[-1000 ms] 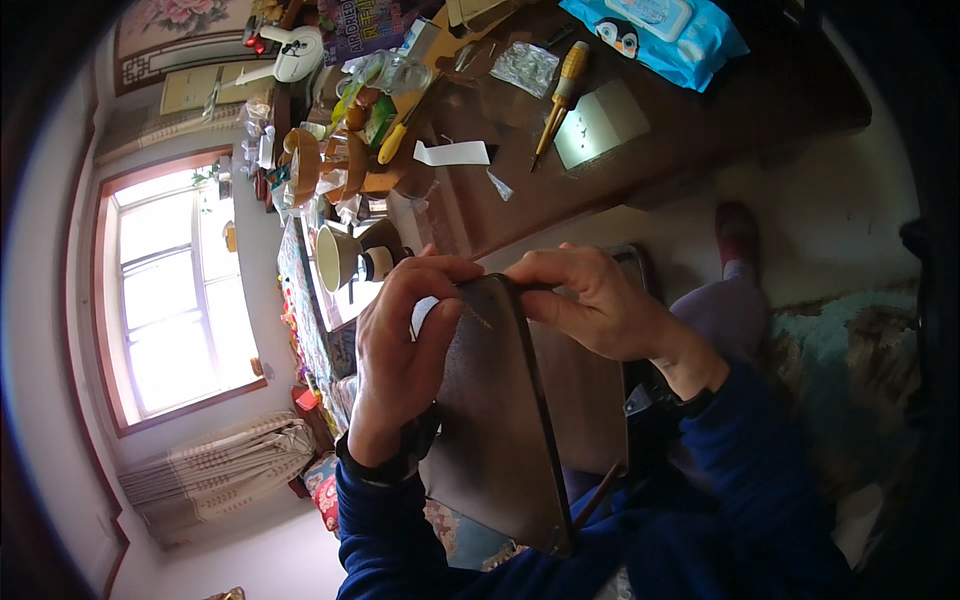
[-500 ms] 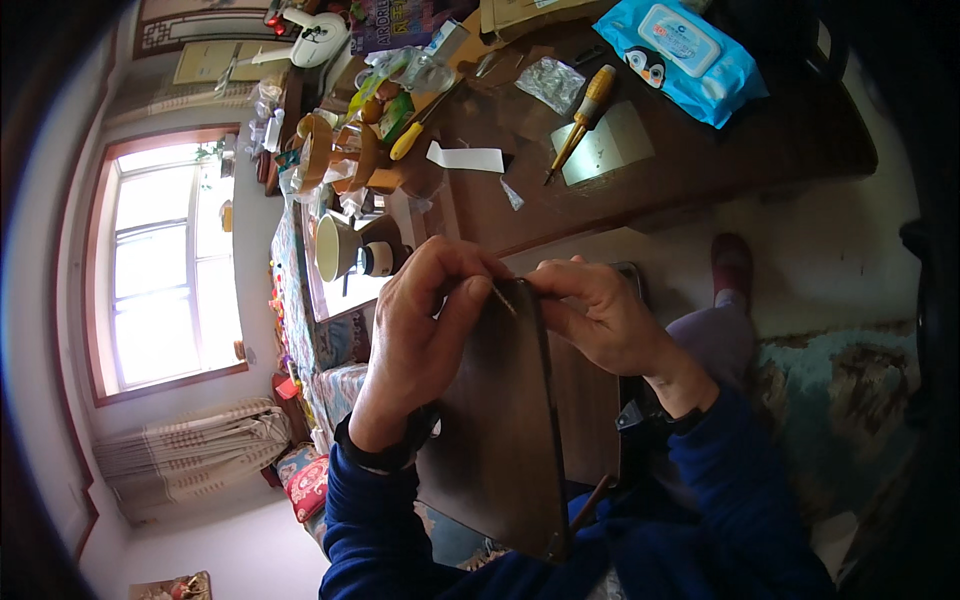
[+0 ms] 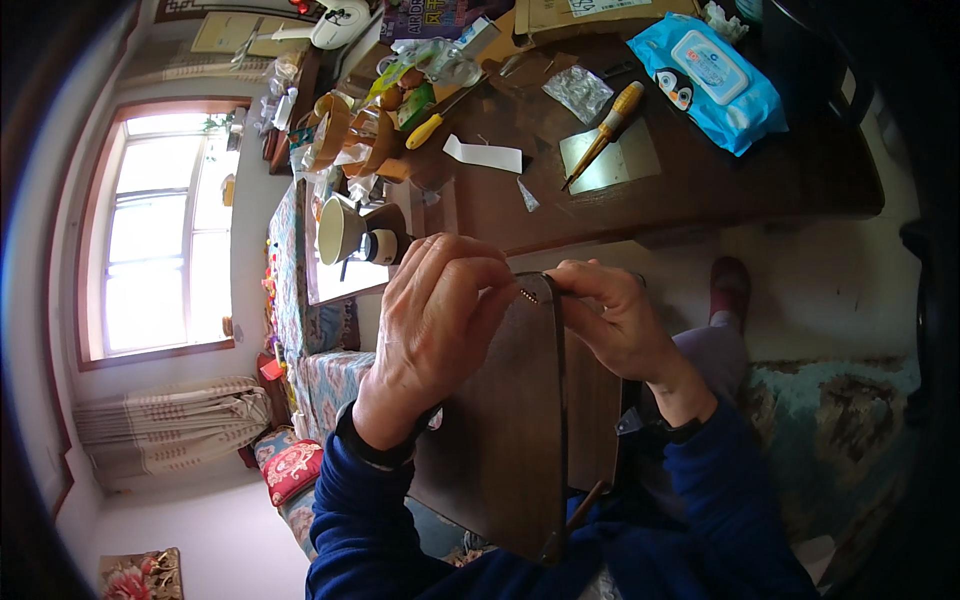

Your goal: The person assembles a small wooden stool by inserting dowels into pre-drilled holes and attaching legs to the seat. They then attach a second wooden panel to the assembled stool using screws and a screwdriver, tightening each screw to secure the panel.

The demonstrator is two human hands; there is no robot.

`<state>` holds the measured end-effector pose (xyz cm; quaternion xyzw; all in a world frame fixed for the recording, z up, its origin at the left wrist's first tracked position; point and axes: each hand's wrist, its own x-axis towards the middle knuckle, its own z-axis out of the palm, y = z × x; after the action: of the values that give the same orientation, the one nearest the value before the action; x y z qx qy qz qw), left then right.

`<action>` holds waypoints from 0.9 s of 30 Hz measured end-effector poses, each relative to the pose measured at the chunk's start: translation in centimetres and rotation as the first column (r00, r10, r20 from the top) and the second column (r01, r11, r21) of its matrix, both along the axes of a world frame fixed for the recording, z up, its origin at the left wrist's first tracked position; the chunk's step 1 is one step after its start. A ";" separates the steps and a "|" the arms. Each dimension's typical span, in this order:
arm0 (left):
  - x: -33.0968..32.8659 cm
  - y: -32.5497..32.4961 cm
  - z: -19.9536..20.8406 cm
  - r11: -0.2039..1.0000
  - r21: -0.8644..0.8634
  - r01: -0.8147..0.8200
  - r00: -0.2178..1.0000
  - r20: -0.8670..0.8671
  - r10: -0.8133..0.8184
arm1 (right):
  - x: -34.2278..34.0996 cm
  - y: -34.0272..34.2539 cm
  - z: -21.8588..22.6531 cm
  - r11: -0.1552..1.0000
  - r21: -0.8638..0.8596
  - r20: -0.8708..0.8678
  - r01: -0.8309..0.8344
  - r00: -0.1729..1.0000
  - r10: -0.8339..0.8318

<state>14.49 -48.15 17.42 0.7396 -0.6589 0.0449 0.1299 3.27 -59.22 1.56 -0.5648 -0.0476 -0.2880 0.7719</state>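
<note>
A dark brown wooden board with rounded corners stands tilted in front of my body. At its top corner, my left hand is closed in a pinch on a small threaded piece that looks like a screw. The fingers cover the rest of that piece. My right hand pinches the same corner from the other side, thumb and fingers on the board's edge. Behind it a second brown panel shows between the board and my right forearm. A narrow brown bar sticks out near the board's lower end.
Across the dark table lie a yellow-handled screwdriver, another yellow-handled tool, a white paper strip, a crumpled clear bag and a blue wipes pack. A cream cup-shaped object stands left of my hands.
The view has shifted slightly. My left fingers have rolled further over, and the threaded piece now shows more plainly beside their tips. My right hand still holds the board's corner.
</note>
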 end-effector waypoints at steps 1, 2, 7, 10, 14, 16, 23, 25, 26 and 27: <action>0.0 0.0 0.0 1.000 -0.013 0.009 1.000 0.015 -0.009 | 0.0 0.0 0.0 1.000 -0.007 0.001 0.005 1.000 -0.005; 0.0 0.0 0.0 0.999 -0.025 0.019 0.999 0.029 -0.018 | 0.0 0.0 0.0 1.000 -0.012 0.001 0.010 1.000 -0.010; -0.1 0.2 0.0 0.998 -0.047 0.036 0.999 0.033 -0.035 | 0.1 0.0 0.1 1.000 0.011 0.020 -0.013 1.000 0.013; -0.1 0.2 0.0 0.998 -0.041 0.037 0.999 -0.002 -0.037 | 0.1 0.0 0.1 1.000 0.025 0.038 -0.018 0.999 0.017; -0.1 0.1 -0.2 0.984 -0.173 0.035 0.998 0.052 -0.026 | 0.2 0.1 0.1 1.000 0.027 0.038 -0.016 0.999 0.015; 0.0 0.1 -0.2 0.983 -0.182 0.037 0.999 0.038 -0.031 | 0.2 0.0 0.0 1.000 0.020 0.034 -0.012 0.999 0.011; -0.2 0.5 0.1 0.987 -0.157 0.012 0.996 -0.088 -0.026 | 0.1 -0.1 -0.1 0.997 0.066 0.035 -0.044 0.999 0.042; -0.2 0.5 0.2 0.991 -0.134 -0.005 0.990 -0.139 -0.014 | 0.1 -0.1 -0.2 0.999 0.041 0.028 -0.031 0.999 0.030; -0.2 0.6 0.2 0.992 -0.122 -0.013 0.986 -0.164 -0.007 | 0.1 -0.1 -0.2 0.999 0.028 0.025 -0.023 0.999 0.022; -0.2 0.6 0.2 0.993 -0.115 -0.012 0.985 -0.174 -0.008 | 0.2 0.0 -0.2 0.999 0.025 0.025 -0.024 0.999 0.023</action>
<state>14.31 -47.57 17.64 0.7327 -0.6405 0.0186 0.2294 3.44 -59.27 1.35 -0.5508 -0.0600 -0.2865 0.7817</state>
